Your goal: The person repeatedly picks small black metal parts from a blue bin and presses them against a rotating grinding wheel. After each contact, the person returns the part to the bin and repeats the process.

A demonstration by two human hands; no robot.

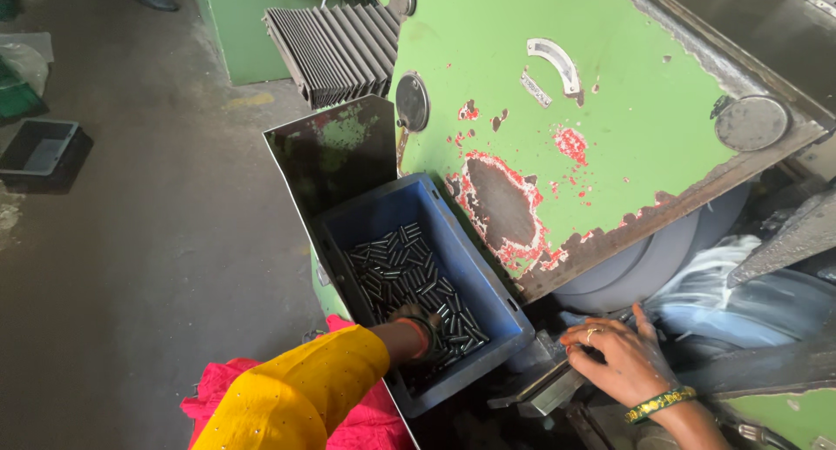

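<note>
Far on my left I see a dark tray (43, 154) sitting on the grey floor (165, 241), well away from everything else. Next comes a pink cloth (348, 419) low down, and over it my yellow sleeve (296, 389).

My left hand (424, 325) is down inside the blue bin (475, 267). It wears a dark glove and rests on the pile of small metal pins (409, 267) at the near end of the bin. The fingers are curled into the pins, but I cannot tell if they hold any. The pins are short, shiny and dark, and they lie every which way on the bottom of the bin. Behind the bin stands a dark metal sheet (335, 154), leaning up.

Moving right, I see the big green machine cover (557, 93), with paint chipped off in red and grey spots. Under it is a large grey wheel (644, 258).

My right hand (618, 358) lies on a metal part (544, 389) at the foot of the machine, just beside the bin. Its fingers are spread flat and hold nothing that I can see. It has a ring and a green bangle (659, 404) on the wrist.
</note>
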